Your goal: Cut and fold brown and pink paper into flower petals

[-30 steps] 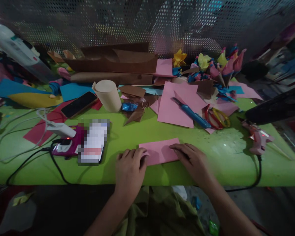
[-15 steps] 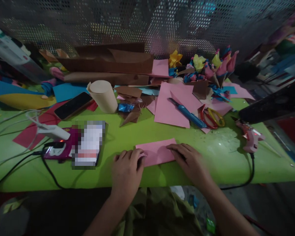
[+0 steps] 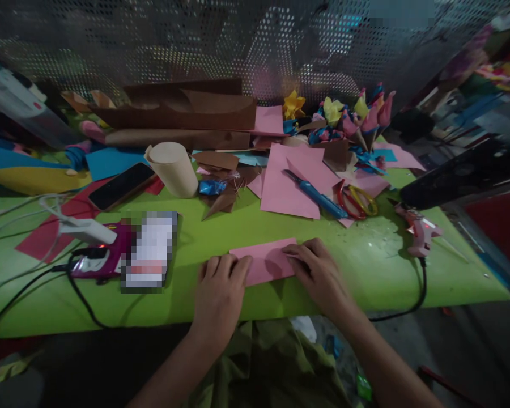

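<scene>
A folded pink paper (image 3: pixel 267 263) lies lengthwise near the front edge of the green table, between my hands. My left hand (image 3: pixel 221 289) covers its left end, fingers bent and the thumb pressed on top. At the opposite end, my right hand (image 3: pixel 318 272) pinches the upper right edge between thumb and fingers. The paper's two ends are partly hidden under my fingers. Behind it, a larger pink sheet (image 3: pixel 280 190) bears a blue-handled cutter-like tool (image 3: pixel 318 198), beside red and yellow handled scissors (image 3: pixel 359 202).
A phone with a lit screen (image 3: pixel 151 249) leans by a purple power strip (image 3: pixel 114 249) with cables. A dark phone (image 3: pixel 121 186), a tan paper roll (image 3: pixel 174 170) and brown paper (image 3: pixel 174 110) stand further back. A pink glue gun (image 3: pixel 420 232) lies at right, near paper flowers (image 3: pixel 376 110).
My left thumb has come down flat onto the paper, and my right fingers have shifted slightly along its edge. The whole view has moved a little, so everything sits further left.
</scene>
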The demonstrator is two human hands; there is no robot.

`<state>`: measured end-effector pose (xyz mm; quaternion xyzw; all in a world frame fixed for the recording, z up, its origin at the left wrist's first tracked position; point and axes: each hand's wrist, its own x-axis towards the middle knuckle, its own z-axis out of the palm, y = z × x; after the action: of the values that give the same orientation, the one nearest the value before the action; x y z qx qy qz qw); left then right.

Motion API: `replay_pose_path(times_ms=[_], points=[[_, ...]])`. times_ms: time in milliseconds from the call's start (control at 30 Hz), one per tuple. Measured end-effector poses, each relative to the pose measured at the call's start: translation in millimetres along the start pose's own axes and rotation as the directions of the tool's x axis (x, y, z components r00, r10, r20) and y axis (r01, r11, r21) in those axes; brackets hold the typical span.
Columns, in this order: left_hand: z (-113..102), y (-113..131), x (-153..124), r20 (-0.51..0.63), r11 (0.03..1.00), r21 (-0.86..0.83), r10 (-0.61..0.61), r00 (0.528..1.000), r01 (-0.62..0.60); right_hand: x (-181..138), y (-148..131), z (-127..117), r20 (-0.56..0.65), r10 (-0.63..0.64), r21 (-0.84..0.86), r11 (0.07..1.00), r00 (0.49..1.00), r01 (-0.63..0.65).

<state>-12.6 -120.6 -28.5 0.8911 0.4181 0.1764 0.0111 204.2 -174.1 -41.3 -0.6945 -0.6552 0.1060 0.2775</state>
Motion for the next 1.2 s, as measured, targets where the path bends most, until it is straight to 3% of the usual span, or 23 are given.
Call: replay_pose_path(times_ms=[100,200,400,600,733,800,900,1000,1200], points=[[4,-1,0,-0.003,0.985,-0.050,0.168,0.986,-0.168,1,0,-1,0.003,0.011,-0.011,1.000,1.000,-0.011],[6,-2,2,0.084,0.957,-0.119,0.274,0.958,-0.263,2,1,0,-0.005,0.014,0.007,1.000,1.000,-0.014],[-2,2,1,0.255,0.962,-0.150,0.262,0.931,-0.230,2,2,2,-0.007,0.027,0.036,0.999,1.000,-0.027],[-3,6,-4,0.307,0.958,-0.112,0.287,0.907,-0.265,4,9,1,-0.017,0.008,0.076,0.997,1.000,-0.007],[0,5,-4,0.304,0.958,-0.094,0.288,0.908,-0.272,-4,6,-8,-0.184,-0.020,0.114,0.993,0.983,0.041],[0,5,-4,0.289,0.955,-0.096,0.297,0.910,-0.281,-16,-3,-10,-0.214,-0.092,0.080,0.991,0.973,0.111],[0,5,-5,0.280,0.952,-0.091,0.306,0.910,-0.293,-35,-19,-5,-0.054,-0.261,0.016,0.965,0.964,0.262],[0,4,-5,0.279,0.952,-0.081,0.306,0.910,-0.295,-51,-26,3,0.075,-0.287,-0.084,0.952,0.955,0.293],[-3,-5,-11,0.276,0.945,-0.073,0.326,0.904,-0.319,-64,-7,-1,0.057,-0.223,-0.244,0.942,0.973,0.230]])
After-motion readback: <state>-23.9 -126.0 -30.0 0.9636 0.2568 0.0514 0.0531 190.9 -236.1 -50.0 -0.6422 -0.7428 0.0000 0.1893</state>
